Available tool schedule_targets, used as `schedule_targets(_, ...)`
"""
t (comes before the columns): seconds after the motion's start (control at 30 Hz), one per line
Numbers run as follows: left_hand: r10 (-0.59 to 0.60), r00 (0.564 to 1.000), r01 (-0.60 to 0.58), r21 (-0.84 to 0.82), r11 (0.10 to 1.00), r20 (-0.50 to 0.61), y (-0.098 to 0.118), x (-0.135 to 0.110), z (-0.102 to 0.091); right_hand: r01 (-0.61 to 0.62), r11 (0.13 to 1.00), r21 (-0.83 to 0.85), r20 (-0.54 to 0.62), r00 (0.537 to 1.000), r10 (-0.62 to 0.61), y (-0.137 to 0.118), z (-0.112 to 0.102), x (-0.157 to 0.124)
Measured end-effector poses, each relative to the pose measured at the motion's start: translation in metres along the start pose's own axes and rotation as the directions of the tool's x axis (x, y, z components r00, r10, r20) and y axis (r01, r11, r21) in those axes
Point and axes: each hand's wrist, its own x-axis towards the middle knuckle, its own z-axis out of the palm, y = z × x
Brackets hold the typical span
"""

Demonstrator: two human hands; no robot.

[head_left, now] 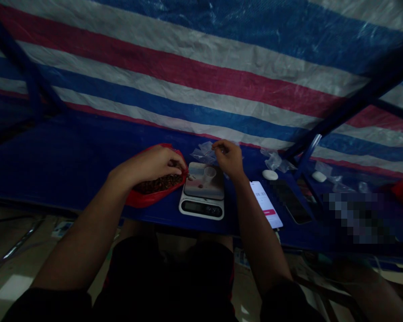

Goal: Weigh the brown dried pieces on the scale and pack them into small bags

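My left hand (151, 164) curls over the mouth of a red plastic bag (139, 199), its fingertips among a heap of small brown dried pieces (159, 184). Whether it holds any pieces is hidden. My right hand (228, 157) hangs above a crumpled transparent plastic bag (204, 153), with its fingers drawn together. I cannot tell if they pinch anything. Between my hands stands a white digital kitchen scale (201, 208), and a small transparent plastic cup (209, 174) stands on its platform.
A blue tabletop (70, 156) carries a lit smartphone (265, 205), a dark smartphone (290, 202), several white objects (270, 175) and more transparent plastic (273, 160). A striped tarp (188, 76) and blue metal poles (356, 105) rise behind. A pixelated patch hides the right side.
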Motion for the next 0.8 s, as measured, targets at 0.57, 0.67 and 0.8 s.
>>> schedule_targets(0.57, 0.323, 0.946, -0.321, 0.077, 0.944, -0.011, 0.046, 0.065, 0.042, -0.03, 1.0, -0.004, -0.001, 1.0, 0.03, 0.005, -0.003, 0.001)
schedule_targets(0.67, 0.333, 0.943, -0.331, 0.094, 0.939, -0.009, 0.045, 0.063, 0.045, -0.017, 1.0, -0.022, -0.001, 1.0, 0.017, 0.003, -0.002, 0.001)
schedule_targets(0.8, 0.337, 0.942, -0.334, 0.098, 0.937, -0.008, 0.044, 0.061, 0.047, -0.008, 0.999, -0.034, 0.014, 1.0, 0.008, 0.002, -0.003, 0.001)
